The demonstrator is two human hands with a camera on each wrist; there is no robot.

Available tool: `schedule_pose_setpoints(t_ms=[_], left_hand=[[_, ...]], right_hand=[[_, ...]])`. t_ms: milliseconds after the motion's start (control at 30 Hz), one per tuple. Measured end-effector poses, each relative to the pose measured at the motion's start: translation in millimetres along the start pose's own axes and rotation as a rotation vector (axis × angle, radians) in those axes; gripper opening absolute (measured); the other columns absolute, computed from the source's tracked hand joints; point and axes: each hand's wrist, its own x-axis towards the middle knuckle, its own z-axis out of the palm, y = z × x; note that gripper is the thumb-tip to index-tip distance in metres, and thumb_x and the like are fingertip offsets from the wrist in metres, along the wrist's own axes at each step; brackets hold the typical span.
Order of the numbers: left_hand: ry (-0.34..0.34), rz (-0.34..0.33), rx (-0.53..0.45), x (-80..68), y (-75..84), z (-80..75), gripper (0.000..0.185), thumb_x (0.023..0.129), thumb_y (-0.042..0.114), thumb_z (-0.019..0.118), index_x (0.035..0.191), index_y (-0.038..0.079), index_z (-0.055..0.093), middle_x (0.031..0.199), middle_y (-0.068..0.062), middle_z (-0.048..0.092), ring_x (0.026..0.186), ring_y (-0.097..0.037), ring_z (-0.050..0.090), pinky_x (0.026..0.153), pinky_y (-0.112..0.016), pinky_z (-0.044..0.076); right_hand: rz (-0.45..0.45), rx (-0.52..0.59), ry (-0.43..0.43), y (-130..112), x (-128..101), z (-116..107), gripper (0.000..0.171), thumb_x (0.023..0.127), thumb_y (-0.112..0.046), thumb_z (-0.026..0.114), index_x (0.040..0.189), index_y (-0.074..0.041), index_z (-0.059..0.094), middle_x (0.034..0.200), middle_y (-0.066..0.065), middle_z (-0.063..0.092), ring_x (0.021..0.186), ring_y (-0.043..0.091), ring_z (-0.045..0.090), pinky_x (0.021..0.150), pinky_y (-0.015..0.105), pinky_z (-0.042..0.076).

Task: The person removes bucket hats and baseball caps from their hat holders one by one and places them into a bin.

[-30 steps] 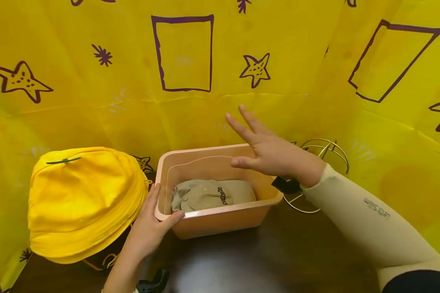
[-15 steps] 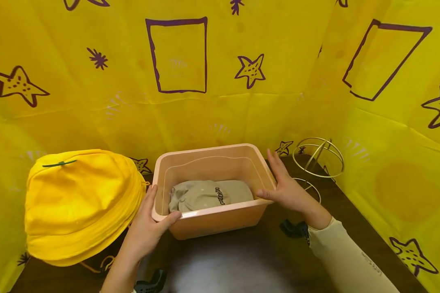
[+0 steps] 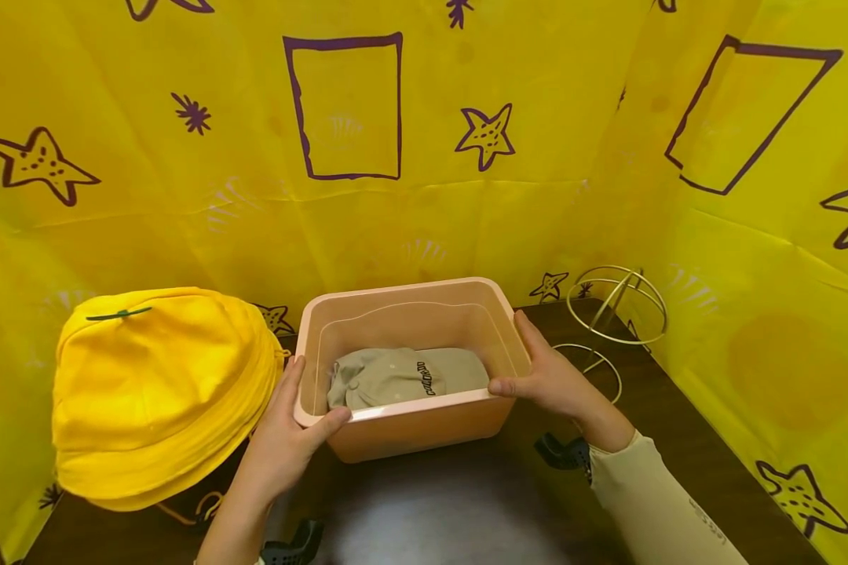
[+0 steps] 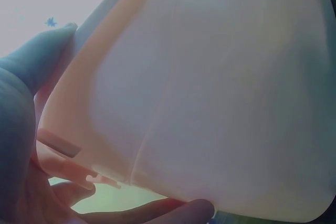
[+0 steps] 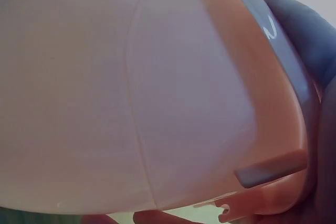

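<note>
Head view: I have both hands' fingers [image 3: 325, 420] clamped on the peach plastic tub's [image 3: 410, 428] end rims, so I'd keep it level with the beige cap [image 3: 396, 377] inside

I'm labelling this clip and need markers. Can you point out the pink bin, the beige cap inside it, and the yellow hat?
pink bin [image 3: 424, 428]: head view, on its near outer wall.
beige cap [image 3: 385, 377]: head view, on its crown.
yellow hat [image 3: 155, 377]: head view, on its crown.
</note>
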Motion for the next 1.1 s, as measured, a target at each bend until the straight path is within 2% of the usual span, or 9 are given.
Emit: schedule_pose_setpoints(t_ms=[200, 467, 633, 733, 800, 833, 933, 1000, 1100], left_hand=[[-0.006, -0.003, 0.005, 1.0, 1.8, 1.0, 0.103, 0.087, 0.043, 0.077, 0.162, 0.014, 0.011, 0.165, -0.009, 0.003, 0.147, -0.039, 0.01, 0.111, -0.062, 0.017], [-0.011, 0.002, 0.014, -0.1, 5.3, 10.2, 0.102, 0.088, 0.043, 0.076, 0.161, 0.013, 0.012, 0.165, -0.012, 0.005, 0.146, -0.04, 0.013, 0.111, -0.062, 0.018], [-0.04, 0.032, 0.063, 0.3, 5.9, 7.5, 0.099, 0.091, 0.044, 0.072, 0.161, 0.012, 0.011, 0.165, -0.015, 0.005, 0.146, -0.042, 0.013, 0.11, -0.063, 0.019], [-0.079, 0.054, 0.197, -4.0, 13.7, -1.6, 0.099, 0.093, 0.054, 0.065, 0.162, 0.013, 0.008, 0.165, -0.016, 0.003, 0.145, -0.044, 0.017, 0.108, -0.065, 0.022], [-0.088, 0.085, 0.352, -11.9, 26.1, -10.4, 0.102, 0.09, 0.061, 0.063, 0.162, 0.018, 0.006, 0.165, -0.015, 0.001, 0.136, -0.049, 0.035, 0.1, -0.065, 0.035], [-0.087, 0.107, 0.434, -16.7, 34.7, -16.1, 0.103, 0.088, 0.063, 0.064, 0.162, 0.021, 0.006, 0.166, -0.013, 0.0, 0.134, -0.05, 0.037, 0.098, -0.066, 0.037], [-0.04, 0.236, 0.71, -29.4, 61.9, -38.5, 0.11, 0.078, 0.065, 0.074, 0.162, 0.03, 0.012, 0.166, -0.009, -0.004, 0.127, -0.061, 0.037, 0.089, -0.071, 0.039], [0.005, 0.321, 0.867, -32.5, 76.2, -59.6, 0.115, 0.071, 0.063, 0.081, 0.161, 0.034, 0.015, 0.166, -0.005, -0.009, 0.136, -0.064, 0.017, 0.095, -0.078, 0.027], [0.046, 0.359, 1.057, -25.9, 86.1, -97.5, 0.124, 0.059, 0.071, 0.082, 0.16, 0.038, 0.018, 0.165, -0.003, -0.016, 0.138, -0.06, -0.014, 0.093, -0.085, 0.005]], right_hand=[[0.046, 0.008, 0.006, -2, -2, 0, 0.121, 0.074, -0.042, 0.088, 0.162, -0.015, 0.009, 0.161, 0.017, 0.019, 0.119, 0.035, 0.052, 0.104, 0.057, 0.033], [0.107, -0.016, -0.015, -1, -8, -9, 0.123, 0.074, -0.044, 0.087, 0.162, -0.015, 0.005, 0.156, 0.022, 0.03, 0.117, 0.033, 0.053, 0.104, 0.056, 0.033], [0.11, -0.001, -0.02, -3, -9, -11, 0.123, 0.075, -0.044, 0.087, 0.162, -0.017, 0.003, 0.148, 0.024, 0.041, 0.114, 0.033, 0.055, 0.102, 0.055, 0.035], [0.114, -0.001, -0.022, -3, -10, -12, 0.124, 0.075, -0.043, 0.087, 0.162, -0.018, 0.003, 0.146, 0.025, 0.045, 0.112, 0.032, 0.056, 0.101, 0.054, 0.036], [0.122, -0.001, -0.024, -3, -10, -12, 0.124, 0.075, -0.044, 0.087, 0.162, -0.018, 0.003, 0.145, 0.024, 0.046, 0.111, 0.032, 0.056, 0.101, 0.054, 0.035], [0.123, 0.0, -0.026, -3, -10, -12, 0.124, 0.075, -0.044, 0.087, 0.162, -0.018, 0.003, 0.145, 0.024, 0.046, 0.111, 0.032, 0.056, 0.101, 0.054, 0.035], [0.124, 0.006, -0.031, -3, -10, -13, 0.124, 0.075, -0.043, 0.087, 0.162, -0.018, 0.003, 0.145, 0.024, 0.046, 0.11, 0.031, 0.056, 0.101, 0.053, 0.036], [0.122, 0.013, -0.034, -4, -10, -13, 0.124, 0.075, -0.043, 0.087, 0.162, -0.018, 0.002, 0.144, 0.024, 0.046, 0.109, 0.032, 0.056, 0.1, 0.052, 0.036], [0.122, 0.028, -0.034, -4, -10, -13, 0.124, 0.075, -0.042, 0.087, 0.162, -0.018, 0.002, 0.142, 0.024, 0.047, 0.109, 0.032, 0.056, 0.1, 0.052, 0.036]])
